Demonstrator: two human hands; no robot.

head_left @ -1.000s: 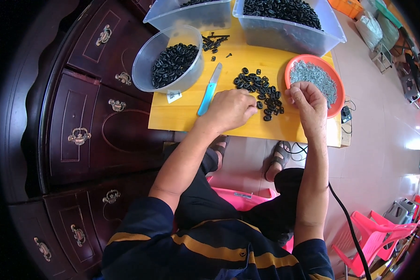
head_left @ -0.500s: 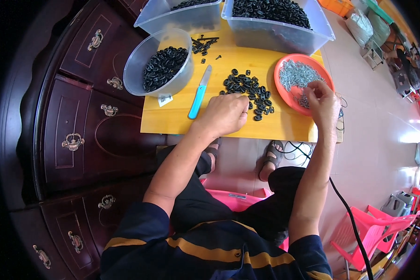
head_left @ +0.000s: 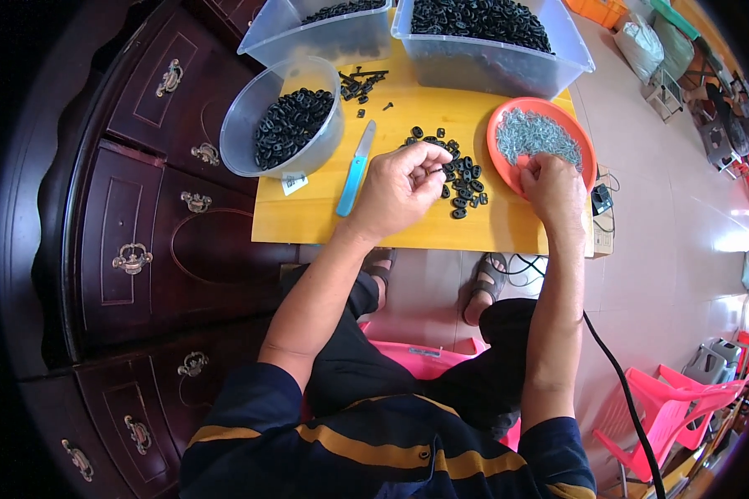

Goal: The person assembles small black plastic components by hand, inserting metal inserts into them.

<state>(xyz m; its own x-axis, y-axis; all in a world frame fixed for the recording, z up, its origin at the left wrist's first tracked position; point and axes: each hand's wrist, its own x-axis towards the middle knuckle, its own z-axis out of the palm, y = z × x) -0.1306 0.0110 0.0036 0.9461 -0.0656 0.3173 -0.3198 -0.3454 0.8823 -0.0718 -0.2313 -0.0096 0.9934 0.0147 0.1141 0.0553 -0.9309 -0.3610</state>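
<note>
Above the near middle of the table, my left hand [head_left: 398, 190] is closed in a pinch, with a small black plastic piece [head_left: 438, 170] just showing at its fingertips. Beside it lies a loose heap of black oval two-holed plastic pieces [head_left: 468, 185], partly hidden by the hand. My right hand [head_left: 555, 193] reaches over the near rim of an orange-red round plate [head_left: 497, 152], its fingers pressed together. Small silvery metal pieces [head_left: 534, 133], seemingly screws or pins, fill the plate. Whatever the right fingers grip is hidden.
A knife with a turquoise handle [head_left: 352, 185] lies left of my left hand. Behind it stands a clear round tub [head_left: 240, 125] of black pieces. Two clear bins [head_left: 495, 71] [head_left: 270, 41] hold more at the back. Black screw-like parts [head_left: 359, 86] lie between. Dark drawers [head_left: 216, 208] flank the table.
My left hand has turned and its fingertips have lifted, so the black piece now shows. My right hand has moved slightly left and nearer, toward the plate's near rim.
</note>
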